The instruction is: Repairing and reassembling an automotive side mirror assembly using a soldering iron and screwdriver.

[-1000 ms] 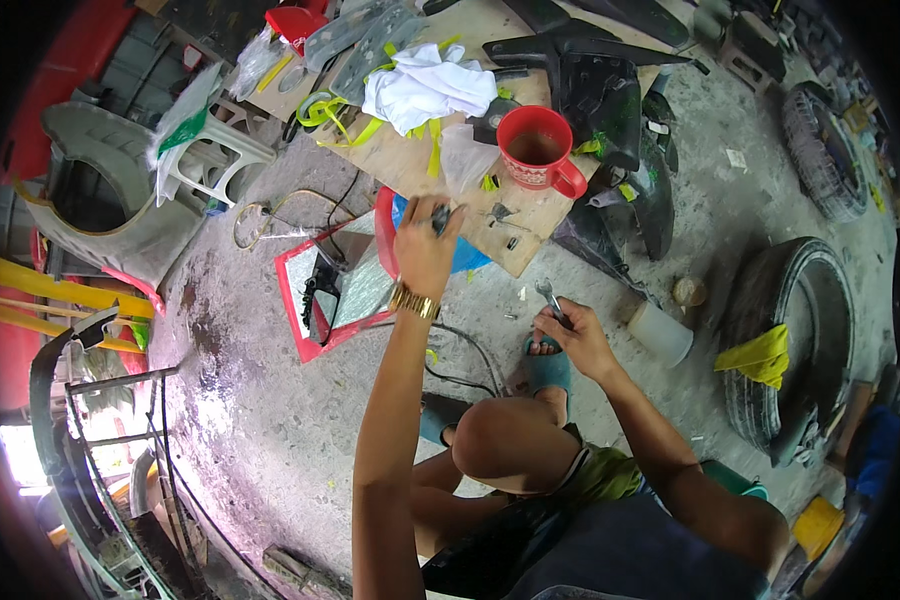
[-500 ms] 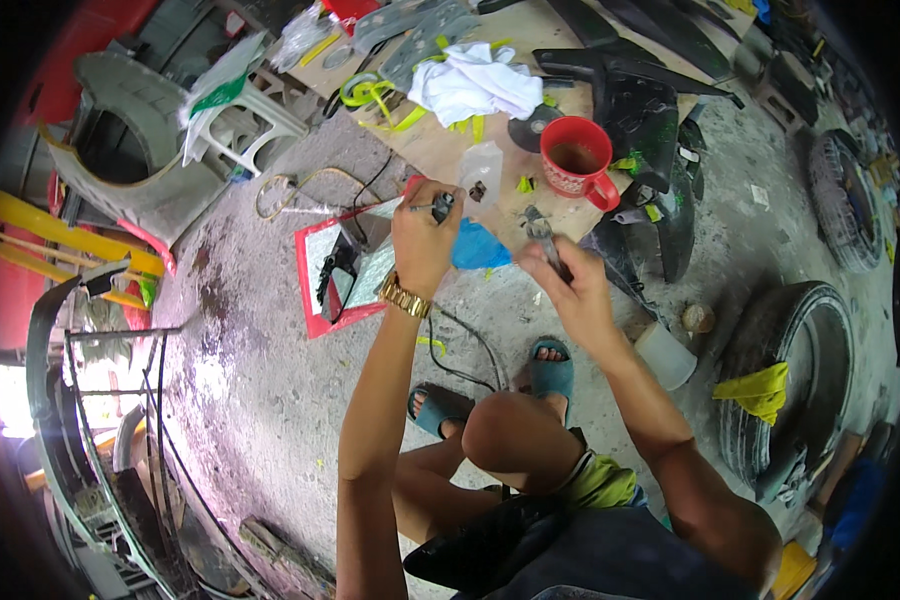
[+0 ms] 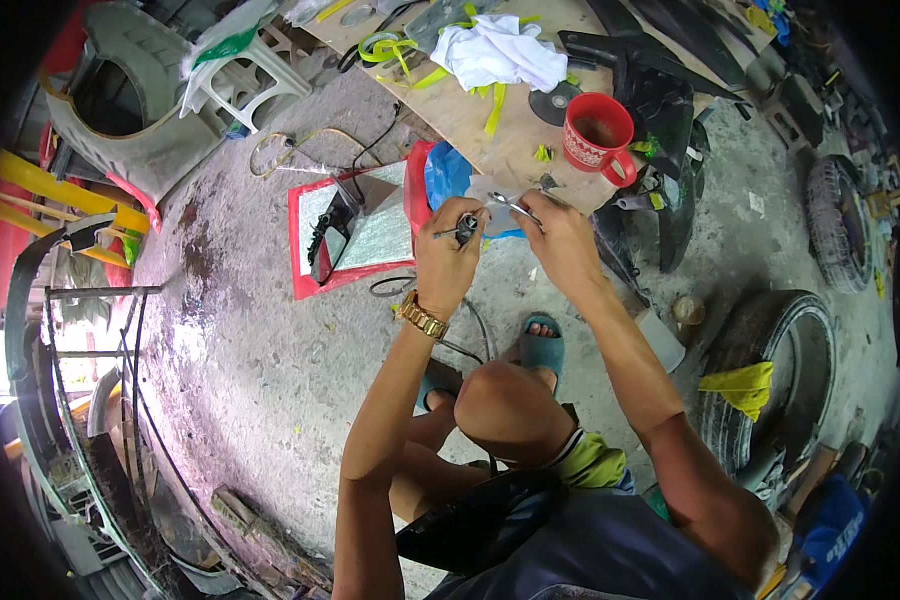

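My left hand (image 3: 446, 252), with a gold watch at its wrist, is closed around a small dark part (image 3: 466, 230) with a thin metal stem poking out to the left. Opposite it, my right hand (image 3: 562, 248) pinches a slim silver metal tool (image 3: 513, 207), whose exact kind I cannot make out. The tool's rounded tip points toward my left hand, a short gap from the dark part. Behind the hands are a translucent plastic piece and a blue plastic sheet (image 3: 446, 172) at the edge of the wooden table (image 3: 470, 130).
On the table are a red mug (image 3: 585, 150) with brown liquid, a white cloth (image 3: 500, 52), yellow-green tape (image 3: 385, 47) and black plastic panels (image 3: 650, 110). A red-edged panel (image 3: 370, 255) lies on the floor at left. A tyre (image 3: 722, 350) lies at right; cables run near my feet.
My hands have come closer together, the right moving up and turning so the silver tool points left. The view has shifted, and the table's things appear farther right.
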A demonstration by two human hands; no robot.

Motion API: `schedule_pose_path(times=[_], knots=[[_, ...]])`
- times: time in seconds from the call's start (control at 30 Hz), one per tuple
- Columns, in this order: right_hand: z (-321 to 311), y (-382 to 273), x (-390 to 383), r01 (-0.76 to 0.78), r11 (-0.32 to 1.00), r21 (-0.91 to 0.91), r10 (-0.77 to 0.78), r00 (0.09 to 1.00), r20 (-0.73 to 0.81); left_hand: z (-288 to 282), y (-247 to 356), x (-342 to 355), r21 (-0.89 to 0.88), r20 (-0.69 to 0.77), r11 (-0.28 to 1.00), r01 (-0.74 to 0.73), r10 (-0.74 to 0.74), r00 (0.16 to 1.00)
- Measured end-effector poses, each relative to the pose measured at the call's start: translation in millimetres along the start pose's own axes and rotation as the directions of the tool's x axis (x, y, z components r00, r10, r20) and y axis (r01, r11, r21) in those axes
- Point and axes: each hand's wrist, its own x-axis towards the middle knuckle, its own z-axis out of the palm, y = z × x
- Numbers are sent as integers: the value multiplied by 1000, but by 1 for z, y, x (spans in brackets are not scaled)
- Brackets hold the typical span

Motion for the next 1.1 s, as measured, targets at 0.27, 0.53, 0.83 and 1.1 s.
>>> schedule_pose_path(times=[0.27,0.53,0.83,1.1], knots=[[27,19,-8,54,996,71,-47,995,-93,4,2,-7,-719,396,251,648,-618,679],[45,16,-23,75,987,144,-64,995,-78,13,-31,-33,-446,271,522,727,-696,665],[50,23,-39,87,993,82,-100,980,173,-10,-24,-43,-537,450,193,821,-758,473],[55,-1,-54,51,981,186,-72,992,107,-12,-52,-82,55,84,800,597,-600,796]])
